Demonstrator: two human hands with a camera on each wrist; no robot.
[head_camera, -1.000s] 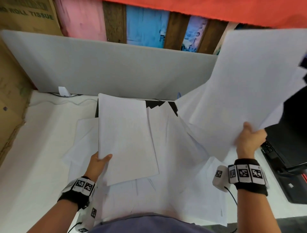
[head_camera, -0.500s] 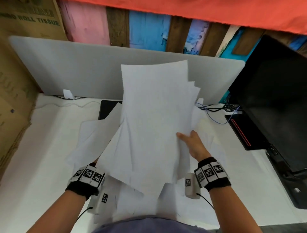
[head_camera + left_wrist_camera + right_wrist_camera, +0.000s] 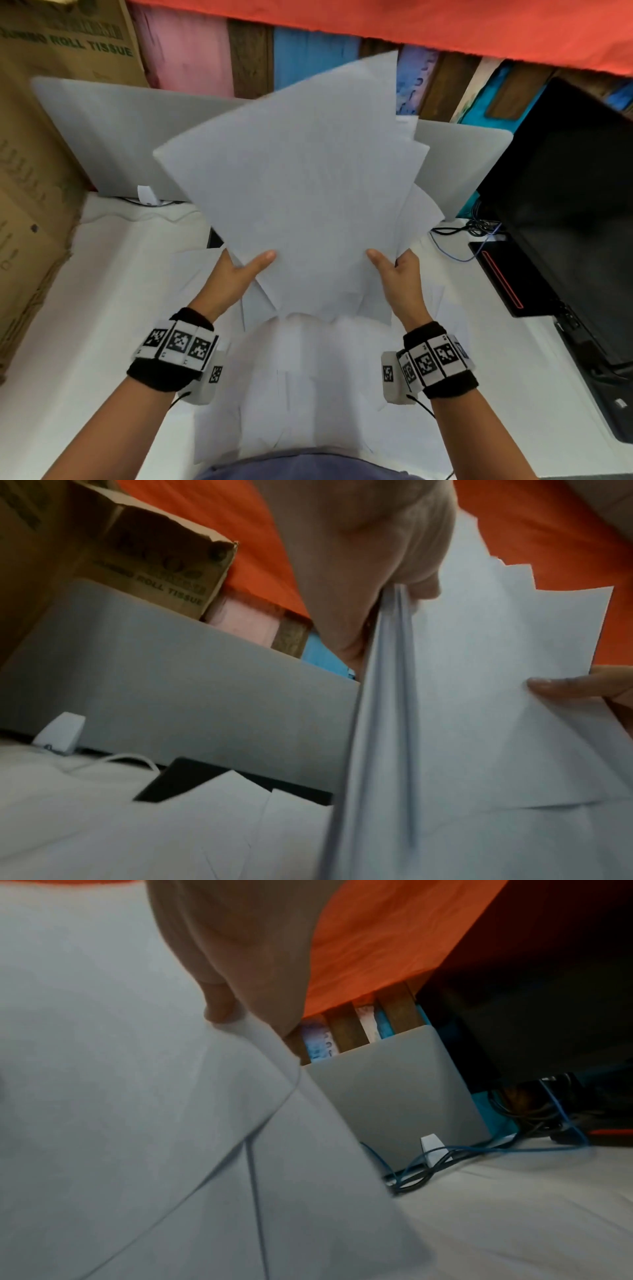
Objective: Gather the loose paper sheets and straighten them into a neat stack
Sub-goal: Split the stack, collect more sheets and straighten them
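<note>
- An office-style desk, seemingly in a storage corner: a grey divider panel (image 3: 113, 137) is standing along the white desk's (image 3: 102, 274) far edge.
- A black monitor (image 3: 565, 212) is sitting right.
- A "ROLL TISSUE" carton (image 3: 68, 37) is sitting far left.

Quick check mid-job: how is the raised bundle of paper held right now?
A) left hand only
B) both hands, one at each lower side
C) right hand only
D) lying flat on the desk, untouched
B: the left hand and the right hand each grip a lower side of the raised bundle of paper.
</note>
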